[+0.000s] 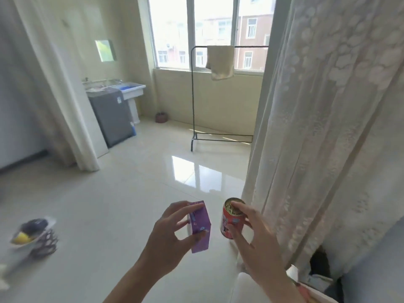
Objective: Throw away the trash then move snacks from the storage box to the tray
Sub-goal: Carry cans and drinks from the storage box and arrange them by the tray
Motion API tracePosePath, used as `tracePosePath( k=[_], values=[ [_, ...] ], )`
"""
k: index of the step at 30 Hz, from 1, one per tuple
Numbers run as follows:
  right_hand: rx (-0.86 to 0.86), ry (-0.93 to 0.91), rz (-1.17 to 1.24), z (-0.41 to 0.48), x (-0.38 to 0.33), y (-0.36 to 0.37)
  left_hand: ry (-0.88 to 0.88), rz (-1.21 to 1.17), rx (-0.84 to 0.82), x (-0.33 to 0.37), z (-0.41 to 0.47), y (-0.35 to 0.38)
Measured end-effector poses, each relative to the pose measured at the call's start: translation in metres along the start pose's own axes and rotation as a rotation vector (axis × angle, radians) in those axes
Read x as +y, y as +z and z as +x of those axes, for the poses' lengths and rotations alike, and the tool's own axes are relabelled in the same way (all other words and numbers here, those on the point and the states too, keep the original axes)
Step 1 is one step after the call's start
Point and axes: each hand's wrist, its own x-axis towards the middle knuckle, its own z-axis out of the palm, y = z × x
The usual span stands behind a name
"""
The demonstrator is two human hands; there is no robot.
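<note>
My left hand [168, 232] grips a purple carton [200, 226] between thumb and fingers, held upright over the tiled floor. Just to its right, my right hand [253, 237] holds a red drink can [229, 219] with a gold top, fingers wrapped around its side and rim. A dark mesh trash bin [41, 239] with a white liner stands on the floor at the lower left, blurred, with something yellow and something dark inside. No storage box or tray is in view.
A lace curtain [328, 127] hangs close on the right. A black clothes rack [218, 95] with a cloth stands by the window. A grey washing machine [111, 114] and a sink [131, 89] sit at the left wall. A white edge [244, 287] shows bottom right.
</note>
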Motion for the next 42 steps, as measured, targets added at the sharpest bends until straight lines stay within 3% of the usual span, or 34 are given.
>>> tracePosePath(
  k=[7, 14, 28, 42],
  values=[
    [-0.274, -0.196, 0.155, 0.010, -0.066, 0.104, -0.095, 0.086, 0.331, -0.005, -0.074, -0.116],
    [-0.489, -0.277, 0.226, -0.019, -0.144, 0.209, -0.151, 0.153, 0.588, -0.007, -0.158, -0.225],
    [-0.658, -0.312, 0.453, -0.131, -0.329, 0.437, -0.273, 0.309, 0.756, -0.023, -0.351, -0.465],
    [-1.051, -0.467, 0.563, -0.240, -0.482, 0.652, -0.444, 0.369, 1.128, -0.045, -0.536, -0.623]
  ],
)
